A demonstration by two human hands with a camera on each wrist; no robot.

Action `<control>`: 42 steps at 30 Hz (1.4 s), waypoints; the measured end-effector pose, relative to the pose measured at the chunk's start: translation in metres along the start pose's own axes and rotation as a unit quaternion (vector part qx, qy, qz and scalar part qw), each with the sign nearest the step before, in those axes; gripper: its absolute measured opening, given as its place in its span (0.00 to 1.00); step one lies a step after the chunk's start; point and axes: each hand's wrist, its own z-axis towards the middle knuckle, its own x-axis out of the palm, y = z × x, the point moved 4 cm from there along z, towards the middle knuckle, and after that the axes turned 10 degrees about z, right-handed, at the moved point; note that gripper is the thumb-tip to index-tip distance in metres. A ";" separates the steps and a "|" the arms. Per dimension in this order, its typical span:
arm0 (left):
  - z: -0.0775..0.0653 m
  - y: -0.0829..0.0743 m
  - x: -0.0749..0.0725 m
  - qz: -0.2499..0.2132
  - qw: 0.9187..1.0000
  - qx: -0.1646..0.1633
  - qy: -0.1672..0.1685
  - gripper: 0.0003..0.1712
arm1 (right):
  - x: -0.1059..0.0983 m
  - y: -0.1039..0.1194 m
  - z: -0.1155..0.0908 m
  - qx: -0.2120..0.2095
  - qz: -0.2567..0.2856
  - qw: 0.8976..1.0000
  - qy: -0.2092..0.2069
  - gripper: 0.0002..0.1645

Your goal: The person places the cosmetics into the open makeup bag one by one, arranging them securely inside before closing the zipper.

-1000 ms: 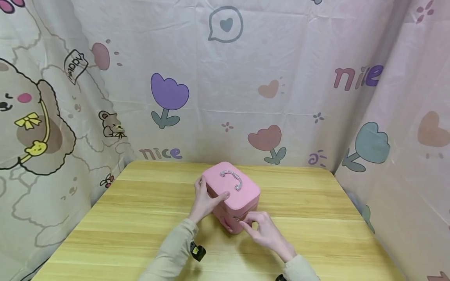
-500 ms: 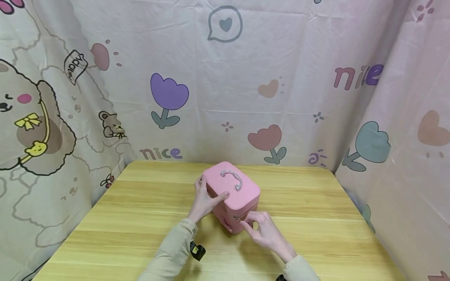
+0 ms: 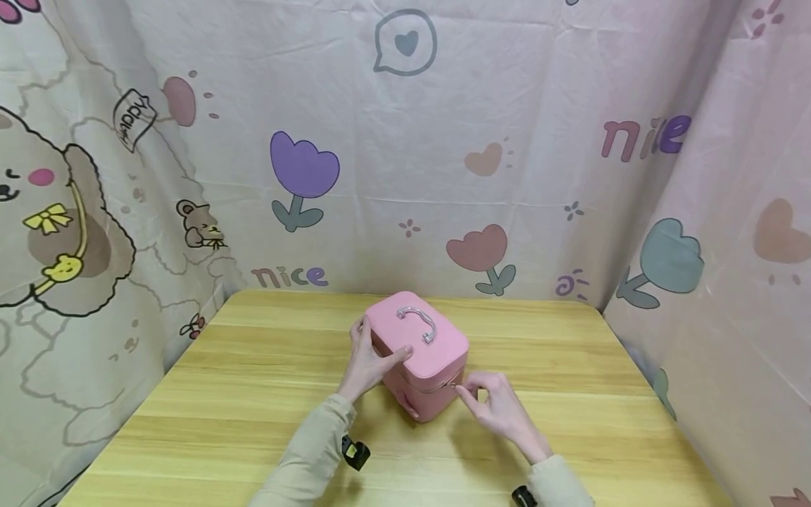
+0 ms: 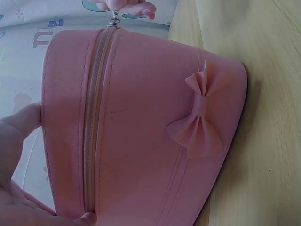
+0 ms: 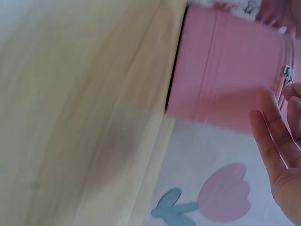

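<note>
A pink cosmetic case with a silver handle on its lid stands upright on the table. My left hand holds the lid, thumb on top and fingers along the left side. A zipper runs below the lid, and a pink bow decorates that face in the left wrist view. At the case's front right corner, my right hand pinches the zipper pull between thumb and index finger. In the right wrist view the metal slider sits right by those fingertips.
The case rests on a wooden table. A patterned cloth hangs behind the table and along both sides. Black wrist cameras sit under the beige sleeves.
My right hand has drawn the zipper pull rightward around the front corner of the case. The left hand and the case have stayed in place.
</note>
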 end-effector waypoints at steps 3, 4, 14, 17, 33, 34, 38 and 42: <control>0.000 0.000 -0.001 0.002 1.000 0.001 -0.002 0.67 | -0.005 -0.004 0.000 0.019 -0.005 1.000 -0.001 0.17; 0.000 0.000 -0.001 0.003 1.000 0.001 -0.001 0.67 | -0.005 -0.004 0.000 0.022 -0.006 1.000 0.000 0.16; 0.001 0.002 -0.001 0.003 1.000 -0.002 -0.001 0.68 | -0.008 -0.008 0.003 0.031 0.009 0.999 0.021 0.13; 0.003 0.003 -0.001 -0.015 1.000 0.004 0.014 0.68 | -0.009 -0.008 0.004 0.031 0.016 0.999 0.026 0.14; -0.012 -0.005 0.002 0.049 0.997 0.015 -0.051 0.55 | 0.000 0.000 0.003 0.026 0.044 0.998 0.040 0.08; -0.015 -0.008 0.004 0.061 0.996 0.013 -0.056 0.55 | 0.000 0.000 0.002 0.028 0.045 0.998 0.040 0.08; -0.026 -0.017 0.013 0.083 0.995 0.005 -0.062 0.62 | 0.001 -0.001 0.001 0.031 0.043 0.998 0.038 0.08; -0.032 -0.022 0.019 0.069 0.996 0.011 -0.057 0.67 | 0.002 -0.002 0.000 0.025 0.034 0.999 0.030 0.08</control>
